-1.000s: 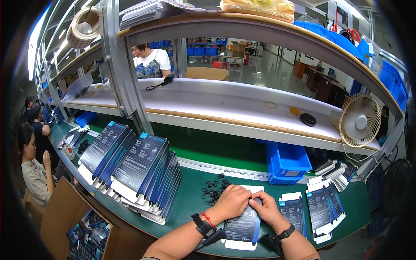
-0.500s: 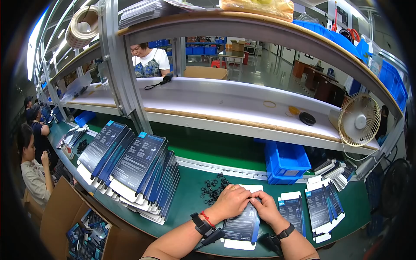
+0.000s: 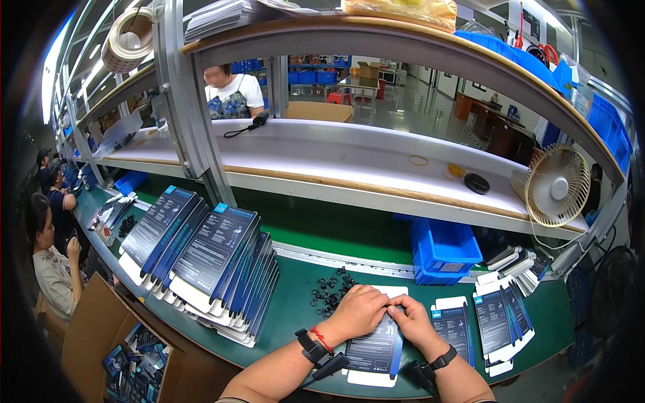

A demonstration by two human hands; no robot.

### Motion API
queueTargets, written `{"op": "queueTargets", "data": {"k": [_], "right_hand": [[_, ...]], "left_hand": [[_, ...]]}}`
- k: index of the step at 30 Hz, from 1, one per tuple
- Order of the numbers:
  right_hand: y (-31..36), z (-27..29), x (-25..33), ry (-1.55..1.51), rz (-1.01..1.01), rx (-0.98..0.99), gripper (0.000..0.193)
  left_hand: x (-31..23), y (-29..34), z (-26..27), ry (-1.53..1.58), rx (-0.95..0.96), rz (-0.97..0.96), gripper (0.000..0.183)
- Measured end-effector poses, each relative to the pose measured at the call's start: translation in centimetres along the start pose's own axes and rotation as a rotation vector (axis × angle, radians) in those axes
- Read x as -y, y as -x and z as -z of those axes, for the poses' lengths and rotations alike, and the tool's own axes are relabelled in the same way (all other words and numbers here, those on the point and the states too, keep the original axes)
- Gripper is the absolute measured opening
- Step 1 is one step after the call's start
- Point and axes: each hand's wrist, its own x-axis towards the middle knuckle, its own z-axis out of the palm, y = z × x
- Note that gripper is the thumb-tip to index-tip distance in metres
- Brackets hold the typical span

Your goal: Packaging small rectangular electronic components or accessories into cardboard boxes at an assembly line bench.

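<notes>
"Carton (image 3: 371, 352): where's it at, & what're the fingers doing?"

"Lies flat on the green table (image 3: 292, 305), low & right of centre in view, dark printed face up; white flaps show at its far & near ends; L hand (image 3: 361, 314) & R hand (image 3: 411, 322) are over its far half, fingers bent, thumb & forefinger tips brought together as in a pinch; whether anything's gripped btwn them I can't tell, too small & part hidden."

"OK; wrists?"

"Black band (image 3: 312, 349) w/ red cord (image 3: 322, 339) on the L; dark band (image 3: 445, 358) on the R."

"& stuff nearby?"

"Heap of small black parts (image 3: 329, 293) just beside the L hand; tall overlapping stacks of cartons (image 3: 215, 255) farther left; one more flat pack (image 3: 451, 329) just right of the R hand, then a fanned batch (image 3: 497, 319) past that; blue bin (image 3: 447, 248) at the back, below the shelf (image 3: 349, 148)."

"Rest, quick?"

"Open cardboard box (image 3: 94, 319) lower left, blue-&-dark packs inside; co-worker (image 3: 54, 282) near it, a hand raised; another person (image 3: 235, 97) beyond the shelf, white sleeves; on the shelf, a black item (image 3: 259, 121) w/ loop strap, a thin yellowish ring (image 3: 418, 160), a round black disc (image 3: 478, 183), & at the R end a cream fan (image 3: 559, 189)."
</notes>
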Motion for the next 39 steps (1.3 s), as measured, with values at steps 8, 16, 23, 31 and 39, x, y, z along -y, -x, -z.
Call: {"op": "queueTargets", "data": {"k": [8, 16, 23, 31, 39], "right_hand": [[0.1, -0.02, 0.46, 0.007, 0.012, 0.001, 0.011], [-0.01, 0.0, 0.03, -0.003, 0.004, 0.006, 0.011], [-0.03, 0.02, 0.09, -0.002, 0.013, 0.002, 0.012], [0.02, -0.02, 0.16, -0.007, 0.014, 0.002, 0.012], [-0.03, -0.01, -0.04, 0.013, 0.013, -0.001, 0.013]], "left_hand": [[-0.16, -0.04, 0.09, 0.004, -0.003, -0.001, 0.012], [-0.06, 0.02, 0.02, -0.004, 0.006, 0.004, 0.012], [-0.09, -0.05, 0.07, -0.003, 0.011, 0.005, 0.012], [-0.18, -0.05, 0.08, 0.006, 0.01, 0.002, 0.013], [0.03, 0.02, -0.05, 0.016, 0.007, 0.0, 0.014]]}}
